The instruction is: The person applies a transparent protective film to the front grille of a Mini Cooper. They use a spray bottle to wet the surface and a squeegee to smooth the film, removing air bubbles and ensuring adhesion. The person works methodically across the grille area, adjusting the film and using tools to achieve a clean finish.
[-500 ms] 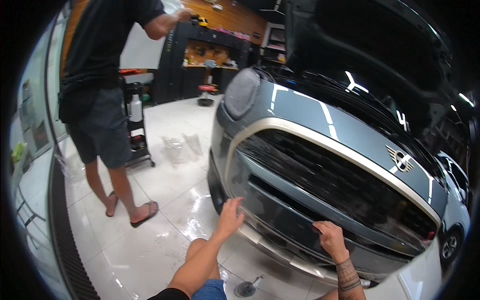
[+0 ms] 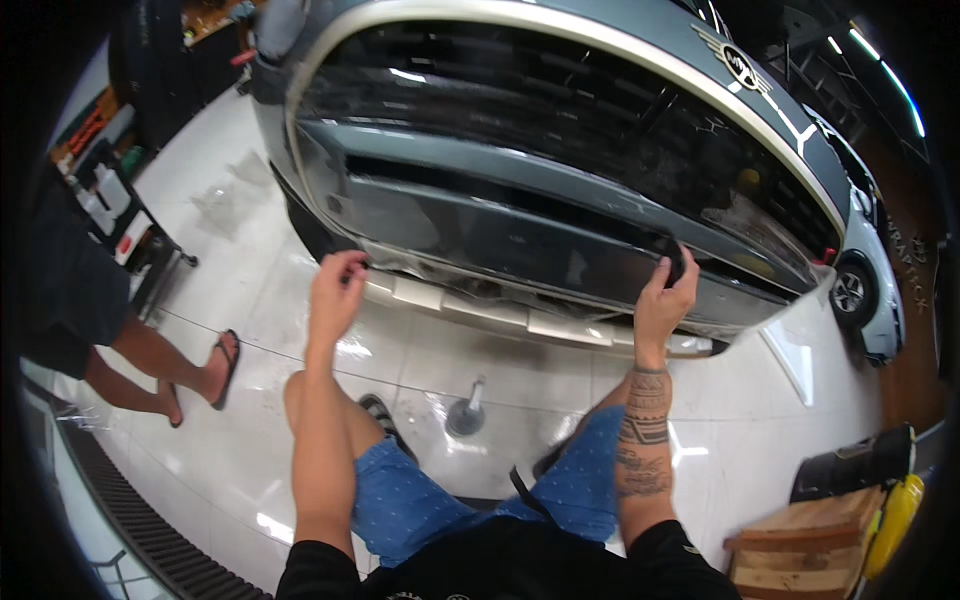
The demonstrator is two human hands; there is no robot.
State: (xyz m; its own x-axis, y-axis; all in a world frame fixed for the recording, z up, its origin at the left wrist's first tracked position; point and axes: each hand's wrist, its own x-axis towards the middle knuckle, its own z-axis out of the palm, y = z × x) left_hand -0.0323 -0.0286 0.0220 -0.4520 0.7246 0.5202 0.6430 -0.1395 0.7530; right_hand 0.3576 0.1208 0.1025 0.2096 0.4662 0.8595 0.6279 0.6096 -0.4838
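A clear film (image 2: pixel 425 268) covers the grille and bumper (image 2: pixel 440 225) of the grey-blue car, its lower edge loose and wrinkled. My left hand (image 2: pixel 338 292) is at the lower left corner of the bumper, fingers pinched at the film's edge. Farther right, my right hand (image 2: pixel 665 295) is raised against the lower bumper with its thumb and fingers curled together. A dark patch shows between those fingers; what it is I cannot make out. Below the bumper runs a pale lower trim (image 2: pixel 480 312).
A person in dark shorts (image 2: pixel 70 310) stands at the left, beside a black cart (image 2: pixel 150 245) with bottles. A small grey round-based object (image 2: pixel 465 415) is on the tiled floor between my feet. Wooden steps (image 2: pixel 805 545) stand at the lower right, and another car (image 2: pixel 872 270) is behind.
My view has tilted down and come closer over the bumper. My left hand is now at the bumper's lower left corner, and my right hand remains at the lower bumper.
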